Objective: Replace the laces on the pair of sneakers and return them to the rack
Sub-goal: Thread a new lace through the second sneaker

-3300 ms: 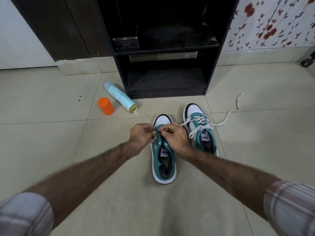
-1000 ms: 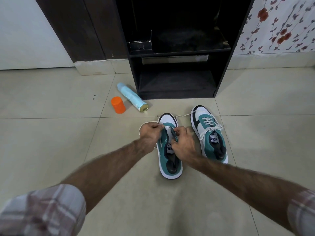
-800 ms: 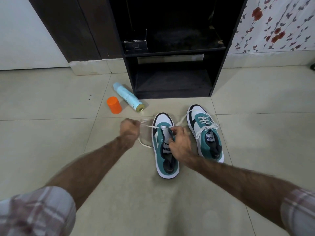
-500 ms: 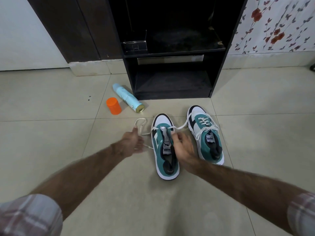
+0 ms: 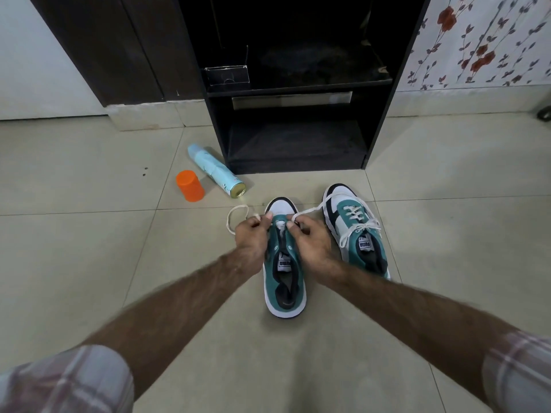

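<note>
Two teal-and-white sneakers stand on the tiled floor. The left sneaker [image 5: 284, 281] has a white lace [image 5: 235, 213] threaded only near its toe. My left hand [image 5: 252, 238] pinches one end of that lace, which loops out to the left. My right hand [image 5: 310, 242] pinches the other end, which runs off toward the right sneaker [image 5: 356, 231]. That right sneaker is fully laced and tied. Both hands sit over the front eyelets and hide them.
A black shoe rack [image 5: 298, 93] with open shelves stands just beyond the shoes. A pale blue spray can [image 5: 214, 171] lies on the floor to the left, with an orange cap [image 5: 189, 186] beside it. Flowered wallpaper [image 5: 483, 40] is at the far right.
My left hand, which had pulled the lace out to the left, has come back to the shoe's toe. Both hands now pinch the lace ends close together over the front eyelets.
</note>
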